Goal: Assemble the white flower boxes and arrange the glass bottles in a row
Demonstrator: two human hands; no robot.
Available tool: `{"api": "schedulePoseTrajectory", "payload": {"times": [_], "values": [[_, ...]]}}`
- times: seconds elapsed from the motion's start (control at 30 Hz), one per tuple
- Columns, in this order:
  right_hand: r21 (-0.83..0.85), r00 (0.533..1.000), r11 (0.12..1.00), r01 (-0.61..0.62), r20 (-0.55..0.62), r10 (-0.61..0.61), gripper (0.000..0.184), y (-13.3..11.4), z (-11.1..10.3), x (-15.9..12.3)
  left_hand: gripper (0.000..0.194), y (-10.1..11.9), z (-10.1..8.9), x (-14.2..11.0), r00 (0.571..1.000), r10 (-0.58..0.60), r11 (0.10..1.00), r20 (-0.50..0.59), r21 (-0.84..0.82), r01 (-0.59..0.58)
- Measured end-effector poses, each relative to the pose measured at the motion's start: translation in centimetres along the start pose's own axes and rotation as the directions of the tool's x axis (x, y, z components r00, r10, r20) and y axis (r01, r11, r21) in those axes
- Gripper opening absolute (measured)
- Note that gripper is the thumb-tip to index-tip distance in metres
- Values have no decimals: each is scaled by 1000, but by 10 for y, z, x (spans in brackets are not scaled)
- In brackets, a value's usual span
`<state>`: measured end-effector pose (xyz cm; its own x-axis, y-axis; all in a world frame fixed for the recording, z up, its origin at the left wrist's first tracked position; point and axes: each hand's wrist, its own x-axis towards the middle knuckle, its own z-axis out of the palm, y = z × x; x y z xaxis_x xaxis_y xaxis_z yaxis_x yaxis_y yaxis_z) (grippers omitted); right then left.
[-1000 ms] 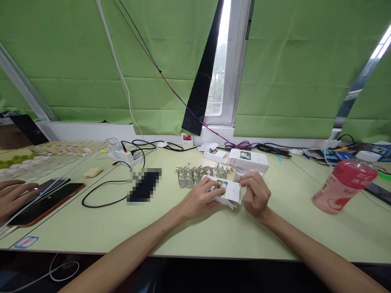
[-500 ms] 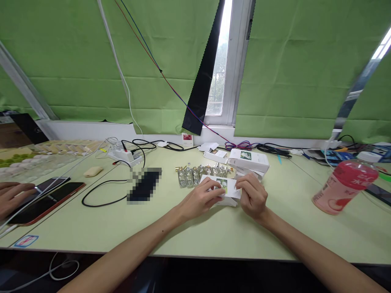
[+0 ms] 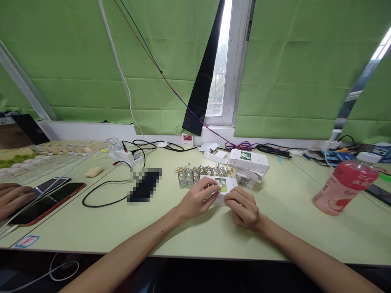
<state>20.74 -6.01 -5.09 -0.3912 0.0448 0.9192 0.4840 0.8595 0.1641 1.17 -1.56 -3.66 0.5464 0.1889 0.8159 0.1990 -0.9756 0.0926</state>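
A small white box (image 3: 226, 184) with a green and white floral picture lies on the table in front of me. My left hand (image 3: 197, 200) grips its left and front side, thumb at the near face and fingers over the top. At the box's right end, my right hand (image 3: 243, 208) is closed, its curled fingers pressed against the near right corner; the fingertips are partly hidden. Directly behind the box stands a row of several small clear glass bottles (image 3: 189, 177) with metal-coloured tops, partly covered by box and hand.
More white boxes (image 3: 249, 159) are piled behind right, with flattened cartons (image 3: 215, 154) beside them. A pink drink bottle (image 3: 345, 187) stands at right. On the left are a power strip (image 3: 124, 156), phones (image 3: 49, 203), a blurred dark device (image 3: 144, 185) and another person's hand (image 3: 14, 199).
My right hand has moved left and slightly nearer, from the box's open end flap to its near right corner. The flap that stuck out is no longer visible. My left hand has barely moved.
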Motion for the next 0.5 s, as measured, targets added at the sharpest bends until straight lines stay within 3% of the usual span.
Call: {"api": "schedulePoseTrajectory", "payload": {"times": [0.2, 0.33, 0.5], "values": [[-1, 977, 998, 57, 204, -56, 30, -15, 13, -10, 26, 0, -3, 1, 992, -39, 998, -117, 50, 46], [28, 911, 994, 102, 398, -105, 25, -19, 22, -17, 26, -2, -5, 1, 990, -45, 996, -132, 69, 54], [41, 866, 999, 8, 499, -27, 18, -18, 22, -20, 20, -9, -12, 9, 983, -98, 983, -154, 138, 119]]}}
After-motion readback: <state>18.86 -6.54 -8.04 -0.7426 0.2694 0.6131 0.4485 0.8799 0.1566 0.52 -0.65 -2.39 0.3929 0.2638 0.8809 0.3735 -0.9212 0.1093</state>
